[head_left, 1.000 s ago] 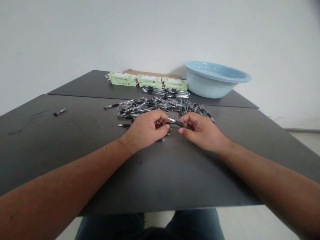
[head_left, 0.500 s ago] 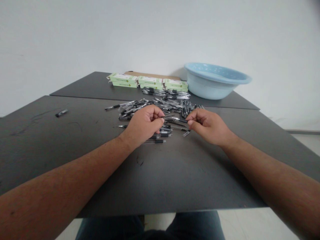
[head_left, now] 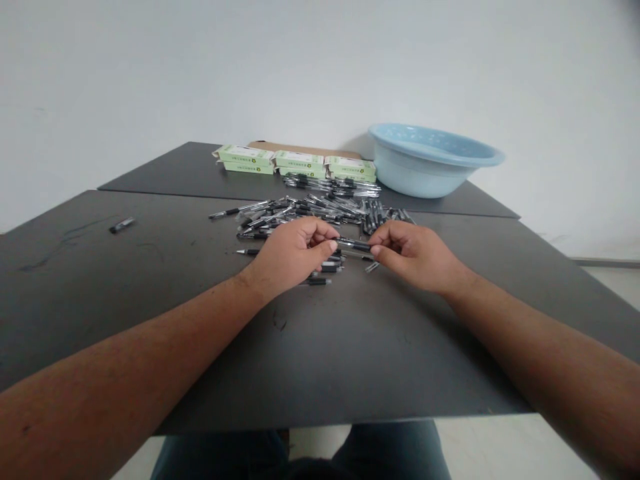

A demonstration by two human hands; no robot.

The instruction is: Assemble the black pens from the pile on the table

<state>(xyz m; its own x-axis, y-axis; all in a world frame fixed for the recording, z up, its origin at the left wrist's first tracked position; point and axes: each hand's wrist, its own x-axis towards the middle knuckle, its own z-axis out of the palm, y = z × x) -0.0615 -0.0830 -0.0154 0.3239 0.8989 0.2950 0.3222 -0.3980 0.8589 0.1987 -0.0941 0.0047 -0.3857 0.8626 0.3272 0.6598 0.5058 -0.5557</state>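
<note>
Both hands meet over the near edge of a pile of black and clear pens [head_left: 320,210] on the dark table [head_left: 310,347]. My left hand [head_left: 293,253] is curled, its thumb and fingers pinching one end of a pen [head_left: 353,245]. My right hand [head_left: 413,253] is closed on the other end of the same pen, which spans the gap between them just above the table. A few loose pen pieces [head_left: 320,270] lie under and beside my left hand.
Three green and white boxes [head_left: 297,162] stand in a row at the back, in front of a brown cardboard piece. A light blue basin [head_left: 430,160] sits at the back right. A single small black piece [head_left: 121,225] lies at the far left. A seam divides the two tabletops.
The hands drew apart half a second ago with the pen in two parts, then came back together. The pen now bridges both hands in one line.
</note>
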